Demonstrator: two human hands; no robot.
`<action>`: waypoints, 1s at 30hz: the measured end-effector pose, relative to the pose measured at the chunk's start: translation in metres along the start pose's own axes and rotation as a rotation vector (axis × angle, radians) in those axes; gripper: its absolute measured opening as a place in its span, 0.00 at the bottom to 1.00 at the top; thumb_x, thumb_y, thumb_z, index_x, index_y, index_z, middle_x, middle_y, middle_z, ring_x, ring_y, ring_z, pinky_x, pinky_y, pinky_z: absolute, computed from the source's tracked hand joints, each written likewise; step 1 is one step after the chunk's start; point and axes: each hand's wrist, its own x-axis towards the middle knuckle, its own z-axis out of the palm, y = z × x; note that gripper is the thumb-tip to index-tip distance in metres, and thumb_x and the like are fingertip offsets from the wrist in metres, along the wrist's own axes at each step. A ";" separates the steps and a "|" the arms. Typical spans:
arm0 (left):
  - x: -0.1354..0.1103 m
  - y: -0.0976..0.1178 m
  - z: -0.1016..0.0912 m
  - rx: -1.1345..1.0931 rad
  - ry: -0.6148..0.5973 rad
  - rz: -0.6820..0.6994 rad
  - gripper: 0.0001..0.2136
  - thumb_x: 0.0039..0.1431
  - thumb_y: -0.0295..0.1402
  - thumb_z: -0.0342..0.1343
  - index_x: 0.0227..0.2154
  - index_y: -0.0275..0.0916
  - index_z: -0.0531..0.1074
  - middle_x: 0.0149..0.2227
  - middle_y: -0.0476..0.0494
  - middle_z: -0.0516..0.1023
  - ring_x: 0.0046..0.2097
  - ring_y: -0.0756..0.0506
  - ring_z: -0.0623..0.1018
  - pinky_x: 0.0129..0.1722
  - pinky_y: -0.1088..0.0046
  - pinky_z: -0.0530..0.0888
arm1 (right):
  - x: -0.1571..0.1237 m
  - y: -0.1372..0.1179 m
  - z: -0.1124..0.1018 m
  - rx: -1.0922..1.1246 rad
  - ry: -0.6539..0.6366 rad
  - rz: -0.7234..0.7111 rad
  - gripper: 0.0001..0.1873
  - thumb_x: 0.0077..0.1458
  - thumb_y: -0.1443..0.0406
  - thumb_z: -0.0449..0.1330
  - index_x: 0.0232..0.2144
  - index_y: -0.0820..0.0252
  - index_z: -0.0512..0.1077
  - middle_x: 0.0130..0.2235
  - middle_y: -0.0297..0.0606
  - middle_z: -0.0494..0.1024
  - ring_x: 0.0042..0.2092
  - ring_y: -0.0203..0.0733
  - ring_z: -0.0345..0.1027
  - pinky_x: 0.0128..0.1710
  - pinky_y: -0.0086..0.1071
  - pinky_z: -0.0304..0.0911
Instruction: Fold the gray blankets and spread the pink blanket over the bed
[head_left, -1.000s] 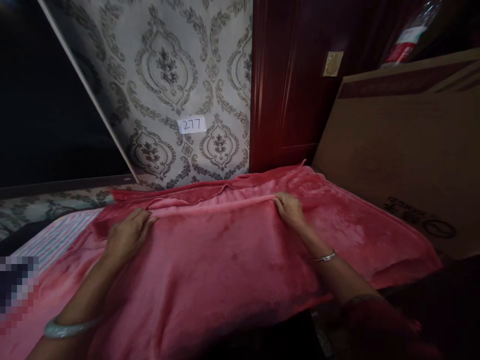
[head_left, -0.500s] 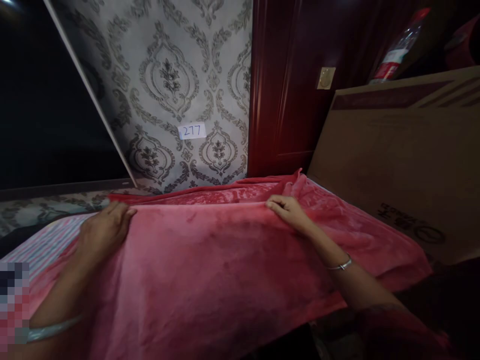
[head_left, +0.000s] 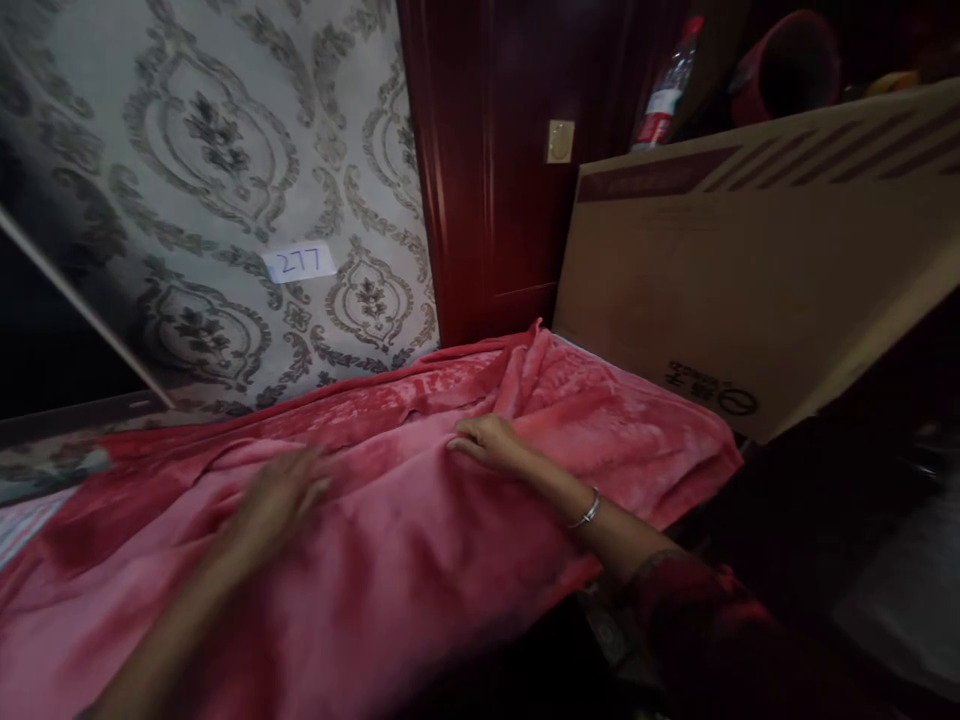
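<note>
A pink and red plush blanket [head_left: 390, 520] spreads across the surface in front of me, rumpled into soft folds. My right hand [head_left: 489, 443] pinches its upper layer near the middle, and a silver bangle [head_left: 587, 508] circles that wrist. Over the blanket's left part is my left hand [head_left: 281, 495], smeared by motion. Whether its fingers hold any cloth cannot be made out. Behind both hands, the blanket's darker red far edge runs along the wall.
A large cardboard box [head_left: 735, 270] stands at the right, with a plastic bottle [head_left: 666, 90] and a red round container [head_left: 791, 70] behind its top edge. Patterned wallpaper bears a paper label [head_left: 300, 262] reading 277. A dark screen [head_left: 52, 330] is at the left; striped cloth [head_left: 30, 525] shows below it.
The view has swung right. My left hand has come off the blanket's stretched edge and moved toward my right hand. The taut cloth has slackened into folds, while my right hand still grips it.
</note>
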 end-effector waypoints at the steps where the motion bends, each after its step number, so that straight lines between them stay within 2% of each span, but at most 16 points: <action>1: 0.009 0.021 0.009 -0.108 -0.010 0.087 0.22 0.60 0.42 0.50 0.54 0.39 0.70 0.54 0.36 0.78 0.56 0.36 0.76 0.57 0.57 0.71 | -0.002 -0.001 -0.001 -0.002 -0.004 0.009 0.13 0.65 0.61 0.59 0.26 0.55 0.72 0.29 0.34 0.76 0.31 0.37 0.66 0.32 0.33 0.56; 3: 0.023 0.065 0.027 -0.282 0.007 0.172 0.25 0.61 0.44 0.52 0.58 0.40 0.67 0.58 0.36 0.75 0.59 0.37 0.74 0.59 0.56 0.70 | -0.006 -0.003 -0.004 0.007 -0.007 0.035 0.13 0.65 0.59 0.60 0.26 0.52 0.73 0.29 0.33 0.77 0.32 0.38 0.68 0.34 0.33 0.59; 5: 0.034 0.101 0.045 -0.392 -0.028 0.209 0.21 0.60 0.44 0.53 0.52 0.39 0.71 0.53 0.36 0.78 0.54 0.38 0.77 0.55 0.58 0.73 | -0.012 -0.004 -0.006 0.035 -0.001 0.063 0.13 0.65 0.59 0.60 0.26 0.50 0.74 0.30 0.33 0.77 0.33 0.40 0.70 0.35 0.34 0.62; 7: 0.041 0.125 0.059 -0.434 -0.092 0.193 0.14 0.62 0.42 0.50 0.41 0.40 0.74 0.42 0.39 0.82 0.44 0.40 0.80 0.46 0.62 0.76 | -0.017 -0.002 -0.004 0.074 0.001 0.079 0.12 0.64 0.59 0.61 0.27 0.49 0.75 0.30 0.32 0.78 0.34 0.41 0.71 0.36 0.35 0.63; 9: 0.043 0.134 0.067 -0.431 -0.114 0.155 0.14 0.65 0.40 0.44 0.34 0.41 0.73 0.35 0.42 0.81 0.38 0.42 0.80 0.39 0.65 0.76 | -0.021 0.008 -0.001 0.129 0.006 0.065 0.11 0.65 0.59 0.59 0.30 0.48 0.77 0.32 0.32 0.79 0.36 0.42 0.72 0.39 0.35 0.66; 12: 0.038 0.127 0.067 -0.394 -0.054 0.130 0.15 0.66 0.41 0.43 0.35 0.43 0.74 0.36 0.43 0.83 0.38 0.41 0.81 0.38 0.67 0.76 | -0.024 0.045 -0.005 0.175 0.127 0.090 0.09 0.65 0.63 0.57 0.37 0.47 0.79 0.39 0.33 0.81 0.43 0.44 0.74 0.46 0.37 0.69; 14: 0.033 0.117 0.061 -0.347 -0.036 0.134 0.15 0.66 0.42 0.44 0.34 0.43 0.74 0.35 0.44 0.83 0.38 0.41 0.82 0.38 0.67 0.76 | -0.027 0.083 -0.020 0.121 0.303 0.251 0.11 0.63 0.66 0.58 0.42 0.49 0.79 0.45 0.36 0.81 0.48 0.45 0.74 0.52 0.39 0.69; 15: 0.030 0.112 0.058 -0.325 -0.040 0.145 0.15 0.67 0.41 0.43 0.34 0.43 0.74 0.35 0.44 0.83 0.38 0.41 0.82 0.38 0.67 0.76 | -0.030 0.104 -0.031 0.070 0.410 0.386 0.12 0.61 0.67 0.58 0.44 0.51 0.79 0.48 0.37 0.81 0.50 0.46 0.73 0.54 0.39 0.68; 19: 0.018 0.098 0.051 -0.247 -0.028 0.230 0.15 0.69 0.42 0.45 0.35 0.44 0.75 0.35 0.46 0.82 0.39 0.42 0.81 0.40 0.66 0.77 | -0.052 0.183 -0.078 -0.022 0.603 0.687 0.25 0.57 0.71 0.54 0.57 0.63 0.71 0.55 0.50 0.76 0.59 0.52 0.67 0.62 0.46 0.59; 21: 0.014 0.093 0.051 -0.219 -0.001 0.242 0.15 0.68 0.45 0.49 0.39 0.41 0.76 0.37 0.44 0.81 0.39 0.43 0.80 0.40 0.64 0.77 | -0.065 0.210 -0.093 -0.041 0.643 0.804 0.29 0.54 0.71 0.55 0.60 0.65 0.69 0.57 0.53 0.74 0.62 0.54 0.64 0.64 0.47 0.56; 23: 0.010 0.088 0.050 -0.206 0.023 0.234 0.16 0.67 0.47 0.52 0.43 0.39 0.75 0.40 0.43 0.80 0.39 0.44 0.80 0.41 0.63 0.78 | -0.075 0.227 -0.100 -0.043 0.645 0.888 0.32 0.52 0.71 0.57 0.60 0.64 0.68 0.59 0.54 0.73 0.63 0.55 0.64 0.64 0.46 0.56; 26: 0.004 0.077 0.045 -0.196 0.063 0.232 0.16 0.67 0.47 0.49 0.40 0.43 0.76 0.39 0.44 0.82 0.38 0.42 0.82 0.39 0.64 0.78 | -0.084 0.241 -0.099 -0.018 0.604 0.943 0.32 0.49 0.71 0.59 0.59 0.64 0.70 0.59 0.53 0.73 0.61 0.54 0.66 0.62 0.42 0.58; 28: 0.000 0.069 0.039 -0.184 0.090 0.254 0.16 0.67 0.44 0.45 0.36 0.47 0.77 0.36 0.47 0.84 0.38 0.41 0.83 0.38 0.66 0.79 | -0.085 0.245 -0.096 0.014 0.564 0.954 0.31 0.48 0.70 0.61 0.56 0.63 0.72 0.55 0.50 0.77 0.57 0.52 0.70 0.58 0.39 0.62; 30: -0.002 0.062 0.032 -0.155 0.147 0.278 0.16 0.67 0.43 0.43 0.35 0.47 0.76 0.35 0.48 0.84 0.36 0.43 0.83 0.37 0.69 0.79 | -0.085 0.247 -0.095 0.056 0.526 0.965 0.24 0.46 0.69 0.63 0.49 0.61 0.76 0.47 0.45 0.81 0.51 0.49 0.73 0.53 0.36 0.65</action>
